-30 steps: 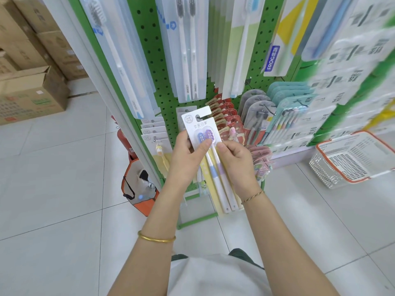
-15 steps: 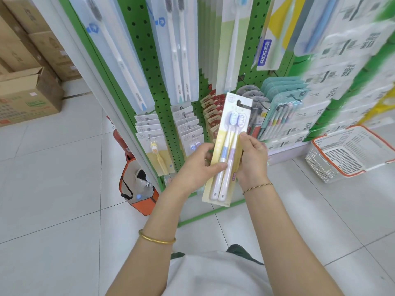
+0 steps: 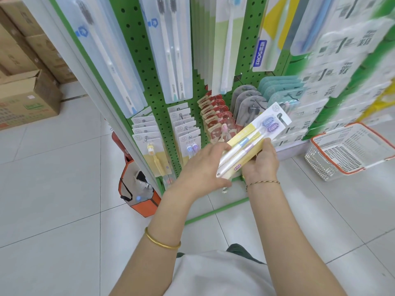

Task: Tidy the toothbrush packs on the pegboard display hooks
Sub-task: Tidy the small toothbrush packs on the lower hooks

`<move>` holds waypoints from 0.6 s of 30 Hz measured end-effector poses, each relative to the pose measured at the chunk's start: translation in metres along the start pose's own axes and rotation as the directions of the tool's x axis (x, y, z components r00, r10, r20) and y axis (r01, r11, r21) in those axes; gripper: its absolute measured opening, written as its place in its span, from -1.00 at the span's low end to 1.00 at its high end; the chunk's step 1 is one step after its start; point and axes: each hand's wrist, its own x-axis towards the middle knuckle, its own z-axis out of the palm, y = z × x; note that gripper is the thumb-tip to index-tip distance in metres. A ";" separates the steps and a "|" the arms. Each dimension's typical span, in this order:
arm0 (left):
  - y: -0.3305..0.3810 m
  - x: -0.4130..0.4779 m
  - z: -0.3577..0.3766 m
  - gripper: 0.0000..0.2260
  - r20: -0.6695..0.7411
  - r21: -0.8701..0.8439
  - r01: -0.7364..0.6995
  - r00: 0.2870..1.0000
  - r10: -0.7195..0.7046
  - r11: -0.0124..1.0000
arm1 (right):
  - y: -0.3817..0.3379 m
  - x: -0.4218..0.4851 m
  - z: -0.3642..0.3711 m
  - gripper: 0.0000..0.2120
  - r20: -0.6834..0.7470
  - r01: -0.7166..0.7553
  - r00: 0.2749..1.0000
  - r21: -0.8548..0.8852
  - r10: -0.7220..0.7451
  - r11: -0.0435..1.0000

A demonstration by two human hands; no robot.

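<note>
A two-toothbrush pack (image 3: 255,135) with a yellow and white card lies tilted in front of the green pegboard (image 3: 147,67), its hang hole pointing up and right. My left hand (image 3: 201,169) grips its lower end, fingers behind the card and thumb under the bottom edge. My right hand (image 3: 261,165) holds the pack's right edge, thumb on the card. A row of matching packs (image 3: 188,133) hangs on a hook just left of my hands. A row of yellow single-brush packs (image 3: 149,144) hangs further left, and red packs (image 3: 213,118) hang behind the held pack.
Grey packs (image 3: 245,101) and teal packs (image 3: 277,88) hang to the right, long white packs above. A white basket with an orange rim (image 3: 350,150) stands on the floor at right. An orange bag (image 3: 139,189) sits at the rack's foot. Cardboard boxes (image 3: 27,99) are stacked far left.
The pack has come away from the hook row and swung from upright to a slant, its top moving right. Both hands have kept hold of it and dropped slightly lower.
</note>
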 end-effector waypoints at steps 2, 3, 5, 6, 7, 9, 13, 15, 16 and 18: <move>-0.001 0.003 0.001 -0.22 -0.018 0.088 -0.013 1.000 0.014 0.996 | -0.001 0.001 -0.001 -0.72 -0.004 -0.026 1.000 0.010 0.026 1.000; -0.002 0.004 0.003 -0.22 -0.023 0.112 -0.015 1.000 0.018 0.994 | -0.001 0.002 0.000 -0.68 -0.005 -0.042 0.999 0.016 0.042 0.999; -0.003 0.005 0.006 -0.26 -0.048 0.139 -0.021 0.998 0.028 0.990 | 0.000 0.002 0.002 -0.66 0.007 -0.076 0.997 0.024 0.076 0.997; -0.004 0.006 0.007 -0.29 -0.058 0.136 -0.023 0.998 0.031 0.990 | 0.000 0.001 0.002 -0.65 0.019 -0.095 0.995 0.018 0.095 0.995; -0.005 0.006 0.008 -0.32 -0.069 0.111 -0.022 0.997 0.029 0.994 | 0.000 0.000 0.002 -0.66 0.039 -0.121 0.992 0.011 0.120 0.993; -0.008 0.007 0.010 -0.35 -0.066 -0.021 0.010 0.998 -0.012 1.000 | 0.000 0.001 -0.002 -0.71 0.090 -0.156 0.984 -0.012 0.156 0.988; -0.008 0.005 0.004 -0.42 0.029 -0.469 0.102 0.995 -0.100 0.877 | 0.002 0.003 -0.009 -0.68 0.211 -0.218 0.951 -0.058 0.226 0.974; -0.007 0.002 0.002 -0.47 0.095 -0.615 0.145 0.989 -0.109 0.775 | 0.005 0.003 -0.009 -0.67 0.270 -0.220 0.932 -0.109 0.242 0.969; -0.007 0.002 0.002 -0.50 0.130 -0.672 0.172 0.985 -0.114 0.720 | 0.006 0.001 -0.009 -0.67 0.283 -0.204 0.929 -0.140 0.237 0.969; -0.008 0.002 0.003 -0.63 0.206 -0.766 0.252 0.968 -0.146 0.591 | 0.009 0.001 -0.009 -0.75 0.293 -0.162 0.933 -0.175 0.209 0.971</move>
